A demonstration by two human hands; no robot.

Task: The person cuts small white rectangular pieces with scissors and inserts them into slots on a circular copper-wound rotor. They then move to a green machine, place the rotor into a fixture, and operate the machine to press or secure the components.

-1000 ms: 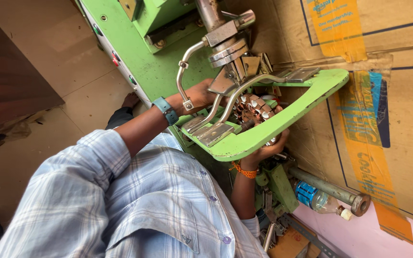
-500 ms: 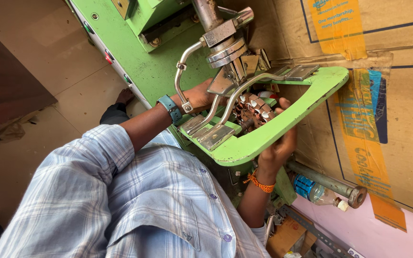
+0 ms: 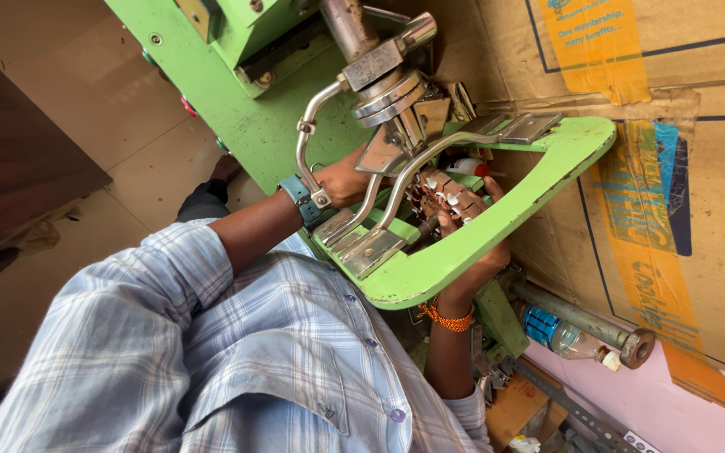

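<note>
Gripping green frame (image 3: 497, 226), right hand (image 3: 476, 268) fingers curled; left hand (image 3: 341, 178) fingers hidden.

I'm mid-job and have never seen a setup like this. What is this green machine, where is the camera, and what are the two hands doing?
The single view comes from a camera on the person's head, looking down and tilted. The green machine is a bench press with a metal head above a green curved guard frame. The left hand is at the bent metal lever. The right hand reaches from under the frame and holds a copper-wound motor part beneath the head. A plastic bottle lies lower right.
</note>
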